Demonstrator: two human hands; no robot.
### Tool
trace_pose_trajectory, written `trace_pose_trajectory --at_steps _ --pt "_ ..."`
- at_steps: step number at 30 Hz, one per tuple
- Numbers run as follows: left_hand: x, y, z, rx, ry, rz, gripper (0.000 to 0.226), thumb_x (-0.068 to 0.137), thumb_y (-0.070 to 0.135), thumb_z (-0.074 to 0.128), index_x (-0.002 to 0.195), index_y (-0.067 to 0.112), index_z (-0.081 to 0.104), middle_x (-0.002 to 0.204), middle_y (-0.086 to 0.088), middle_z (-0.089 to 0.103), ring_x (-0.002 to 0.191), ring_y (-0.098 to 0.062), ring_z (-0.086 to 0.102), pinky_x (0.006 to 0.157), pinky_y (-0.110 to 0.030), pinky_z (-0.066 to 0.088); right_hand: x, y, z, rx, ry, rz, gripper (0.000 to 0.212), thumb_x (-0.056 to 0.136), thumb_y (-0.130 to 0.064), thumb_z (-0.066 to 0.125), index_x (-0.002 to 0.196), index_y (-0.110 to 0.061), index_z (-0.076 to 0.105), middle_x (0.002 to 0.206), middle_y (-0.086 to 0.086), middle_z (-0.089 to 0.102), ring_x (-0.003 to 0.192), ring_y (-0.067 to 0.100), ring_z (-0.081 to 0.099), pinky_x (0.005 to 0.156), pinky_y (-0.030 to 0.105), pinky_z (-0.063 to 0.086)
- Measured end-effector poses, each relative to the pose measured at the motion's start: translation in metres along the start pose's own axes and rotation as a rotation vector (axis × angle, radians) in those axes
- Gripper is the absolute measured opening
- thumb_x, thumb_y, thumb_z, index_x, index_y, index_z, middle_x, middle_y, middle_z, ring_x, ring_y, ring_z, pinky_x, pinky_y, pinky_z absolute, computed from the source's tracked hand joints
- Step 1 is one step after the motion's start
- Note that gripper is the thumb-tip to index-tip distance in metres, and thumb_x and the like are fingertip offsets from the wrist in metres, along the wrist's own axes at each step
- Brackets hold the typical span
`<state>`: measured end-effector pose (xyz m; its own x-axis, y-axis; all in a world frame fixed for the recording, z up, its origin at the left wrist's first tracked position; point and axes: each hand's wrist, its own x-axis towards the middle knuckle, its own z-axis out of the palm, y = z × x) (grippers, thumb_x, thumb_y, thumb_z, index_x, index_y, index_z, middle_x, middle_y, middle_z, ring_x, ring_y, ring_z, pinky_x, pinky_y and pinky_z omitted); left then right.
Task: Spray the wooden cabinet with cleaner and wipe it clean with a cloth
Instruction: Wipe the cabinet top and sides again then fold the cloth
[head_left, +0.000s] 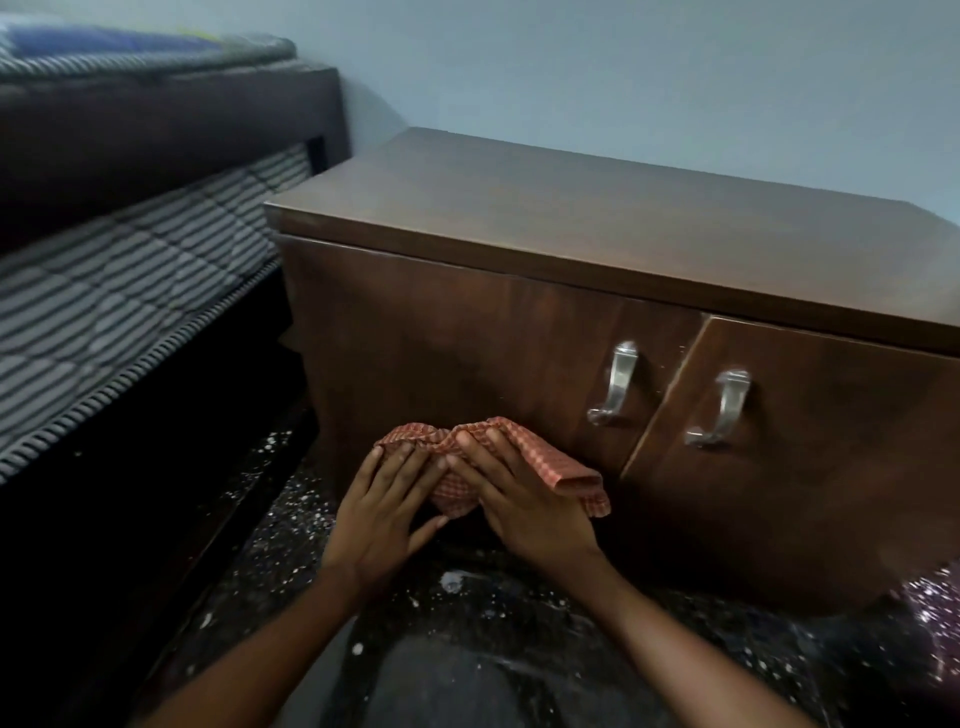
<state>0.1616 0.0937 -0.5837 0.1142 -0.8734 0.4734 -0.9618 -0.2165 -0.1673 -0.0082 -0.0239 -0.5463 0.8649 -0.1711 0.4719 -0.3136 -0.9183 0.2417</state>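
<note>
Cloth (556, 470), red-checked woven fabric, lies bunched against the lower part of the left door of the dark brown wooden cabinet (467, 322), left of the cabinet's two curved silver metal handles (615, 387). The left hand (384, 512) and the right hand (524, 501) lie side by side on it. Their fingers (480, 454) are nearly straight and flat, pressing the fabric onto the wood rather than gripping it. Below the cabinet front lies a black speckled floor (467, 603). Left of the cabinet stands a bed with a grey striped mattress (130, 296).
</note>
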Motion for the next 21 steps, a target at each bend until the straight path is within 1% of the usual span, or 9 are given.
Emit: trace_pose_trajectory --at_steps 4,6,7,8,9,12,18,20,21 --pt "-0.017 -0.022 -0.006 0.016 -0.019 -0.029 0.070 0.093 0.050 0.026 0.150 0.017 0.000 0.158 -0.006 0.005 0.146 -0.020 0.005 0.113 -0.049 0.009 0.026 -0.015 0.017 -0.059 -0.048 -0.060 0.067 0.092 -0.040 0.033 0.147 -0.032 -0.004 0.153 -0.011 -0.023 0.143 0.010 -0.013 0.115 0.030 0.002" --pt "-0.024 -0.028 -0.017 -0.049 0.041 -0.038 0.070 0.089 0.042 0.037 0.150 0.016 0.013 0.159 -0.005 0.001 0.145 -0.020 0.008 0.114 -0.047 0.011 0.040 -0.021 0.018 -0.027 -0.126 0.105 0.061 0.091 -0.057 0.030 0.131 -0.051 -0.015 0.135 -0.016 -0.050 0.124 0.001 -0.045 0.096 0.017 -0.032" --pt "-0.026 -0.032 -0.027 -0.093 0.091 -0.053 0.066 0.088 0.036 0.040 0.147 0.016 0.021 0.158 -0.007 0.010 0.143 -0.021 0.017 0.113 -0.043 0.013 0.050 -0.021 0.014 0.025 -0.132 0.123 0.060 0.090 -0.064 0.027 0.123 -0.053 -0.022 0.125 -0.014 -0.058 0.112 0.001 -0.055 0.082 0.012 -0.036" --pt "-0.026 -0.035 -0.036 -0.150 0.148 -0.080 0.060 0.086 0.030 0.042 0.144 0.017 0.029 0.154 -0.009 0.021 0.138 -0.023 0.027 0.112 -0.040 0.016 0.061 -0.021 0.003 0.002 -0.066 0.118 0.061 0.090 -0.063 0.024 0.123 -0.050 -0.026 0.126 -0.011 -0.058 0.112 0.003 -0.055 0.078 0.011 -0.034" --pt "-0.025 -0.040 -0.045 -0.209 0.203 -0.126 0.055 0.085 0.024 0.043 0.139 0.017 0.036 0.148 -0.011 0.030 0.132 -0.024 0.035 0.110 -0.037 0.019 0.078 -0.028 -0.012 -0.057 0.090 0.138 0.066 0.092 -0.059 0.026 0.133 -0.043 -0.023 0.136 -0.008 -0.051 0.124 0.006 -0.047 0.088 0.014 -0.031" --pt "-0.016 -0.054 -0.072 -0.345 0.351 -0.349 0.044 0.085 0.016 0.041 0.129 0.018 0.045 0.135 -0.013 0.046 0.118 -0.027 0.046 0.100 -0.035 0.029 0.129 -0.040 -0.059 0.107 0.250 -0.013 0.078 0.087 -0.049 0.046 0.149 -0.021 0.008 0.155 -0.009 -0.010 0.144 0.014 -0.009 0.116 0.028 -0.007" --pt "0.023 -0.076 -0.112 -0.475 0.653 -0.582 0.033 0.093 0.017 0.036 0.125 0.017 0.045 0.125 -0.012 0.053 0.117 -0.021 0.045 0.097 -0.030 0.028 0.172 -0.053 -0.075 0.099 0.277 0.023 0.073 0.086 -0.033 0.047 0.149 -0.024 0.010 0.155 -0.005 -0.006 0.145 0.022 -0.003 0.118 0.039 0.011" --pt "0.032 -0.082 -0.116 -0.530 0.710 -0.624 0.034 0.092 0.016 0.036 0.125 0.015 0.044 0.123 -0.014 0.053 0.115 -0.025 0.047 0.099 -0.035 0.033 0.162 -0.059 -0.053 0.173 0.163 -0.003 0.072 0.088 -0.027 0.041 0.149 -0.029 0.002 0.157 -0.005 0.002 0.139 0.031 0.026 0.108 0.045 0.033" --pt "0.035 -0.083 -0.117 -0.562 0.722 -0.643 0.035 0.092 0.016 0.036 0.125 0.013 0.045 0.122 -0.014 0.053 0.114 -0.028 0.049 0.099 -0.041 0.036 0.150 -0.062 -0.037 0.190 0.097 -0.022 0.072 0.090 -0.027 0.041 0.149 -0.032 -0.001 0.157 -0.005 0.013 0.123 0.030 0.049 0.094 0.043 0.046"
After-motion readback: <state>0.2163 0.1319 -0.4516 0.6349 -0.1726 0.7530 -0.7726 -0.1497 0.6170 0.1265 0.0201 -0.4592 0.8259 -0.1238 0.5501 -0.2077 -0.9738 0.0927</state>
